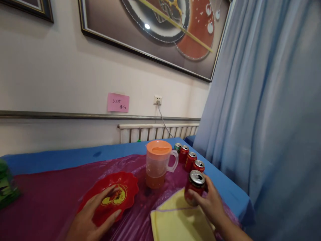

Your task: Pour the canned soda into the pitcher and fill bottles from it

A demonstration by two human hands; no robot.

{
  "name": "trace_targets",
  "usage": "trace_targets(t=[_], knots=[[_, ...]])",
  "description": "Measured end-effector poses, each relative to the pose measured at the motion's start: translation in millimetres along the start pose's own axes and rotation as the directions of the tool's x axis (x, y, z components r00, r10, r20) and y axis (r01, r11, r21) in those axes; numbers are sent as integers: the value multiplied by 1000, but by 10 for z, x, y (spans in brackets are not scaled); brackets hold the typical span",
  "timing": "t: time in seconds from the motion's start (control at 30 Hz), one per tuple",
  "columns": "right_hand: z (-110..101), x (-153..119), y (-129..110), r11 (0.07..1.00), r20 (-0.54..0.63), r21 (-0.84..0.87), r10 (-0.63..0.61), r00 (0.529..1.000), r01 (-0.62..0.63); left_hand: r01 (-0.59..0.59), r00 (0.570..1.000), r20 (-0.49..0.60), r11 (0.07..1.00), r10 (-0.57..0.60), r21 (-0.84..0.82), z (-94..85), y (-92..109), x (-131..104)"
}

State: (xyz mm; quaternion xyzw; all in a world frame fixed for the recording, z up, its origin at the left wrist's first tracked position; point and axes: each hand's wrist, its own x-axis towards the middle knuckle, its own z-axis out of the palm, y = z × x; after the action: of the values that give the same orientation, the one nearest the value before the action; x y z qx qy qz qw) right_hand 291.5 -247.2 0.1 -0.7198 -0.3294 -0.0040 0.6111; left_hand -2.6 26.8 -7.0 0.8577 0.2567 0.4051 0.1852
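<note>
My right hand (212, 202) is wrapped round a dark red drink can (192, 192) with its top tab opened. The can is upright over the edge of a folded yellow cloth (180, 222); whether it rests there I cannot tell. My left hand (91, 216) holds nothing, fingers apart, above a red scalloped plate (129, 190) with a yellow print. Between the hands, farther back, stands a clear plastic pitcher (155, 167) with an orange lid and some amber liquid inside. A row of several opened cans (191, 161) runs behind the held can.
A purple plastic sheet (62, 180) covers much of the blue-topped table (233, 187). At the far left is a green bottle (7, 187), partly cut off. A blue curtain (250, 100) hangs at right. A cord drops from a wall socket (157, 100) behind the table.
</note>
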Motion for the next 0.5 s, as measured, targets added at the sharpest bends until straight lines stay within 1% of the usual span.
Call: trace_targets(t=[0.03,0.1,0.17,0.23,0.33,0.5], knots=[[-115,44,146,998,-57,-57,29,998,-32,-9,1000,19,1000,9,-2,2,-17,8],[-274,122,409,988,-121,-137,55,991,-71,-16,998,68,1000,16,-6,14,-81,16],[-350,176,615,979,-156,-185,58,986,-87,2,997,73,1000,-2,1,26,-153,16],[-370,205,753,972,-182,-214,60,981,-99,26,997,77,1000,-27,11,27,-198,14],[-355,215,849,965,-210,-233,68,975,-117,60,995,76,998,-60,4,7,-197,19],[-346,150,893,964,-243,-247,33,970,-95,77,994,82,997,-75,-19,2,-147,19]])
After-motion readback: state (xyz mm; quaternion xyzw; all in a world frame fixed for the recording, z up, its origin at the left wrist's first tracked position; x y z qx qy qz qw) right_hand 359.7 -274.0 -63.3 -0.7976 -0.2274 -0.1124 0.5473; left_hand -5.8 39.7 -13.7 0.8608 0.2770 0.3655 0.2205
